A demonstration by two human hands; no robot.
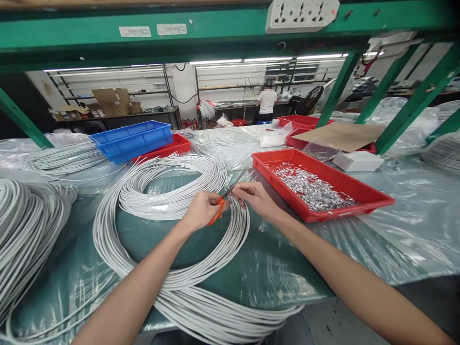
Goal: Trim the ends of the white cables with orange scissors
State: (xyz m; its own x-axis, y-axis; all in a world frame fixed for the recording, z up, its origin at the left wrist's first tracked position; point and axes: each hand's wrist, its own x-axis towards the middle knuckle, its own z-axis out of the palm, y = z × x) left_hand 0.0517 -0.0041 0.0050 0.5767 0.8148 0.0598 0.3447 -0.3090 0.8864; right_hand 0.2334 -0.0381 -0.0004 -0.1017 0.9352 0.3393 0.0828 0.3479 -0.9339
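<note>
My left hand (204,211) is closed around the orange handles of a pair of scissors (216,212), whose dark blades point up and to the right. Right beside the blade tips, my right hand (254,197) is pinched; what lies between its fingers is too small to name. Both hands are over the right side of a large coil of white cable (108,230) on the green, plastic-covered table (273,268). A smaller-looking loop of white cable (143,206) lies on top at the back.
A red tray (373,203) of small silvery metal pieces stands to the right, near a white box (358,161). Blue trays (132,141) are at the back left. More cable (28,239) lies at far left. Green shelf beams cross above. A person (266,102) is in the background.
</note>
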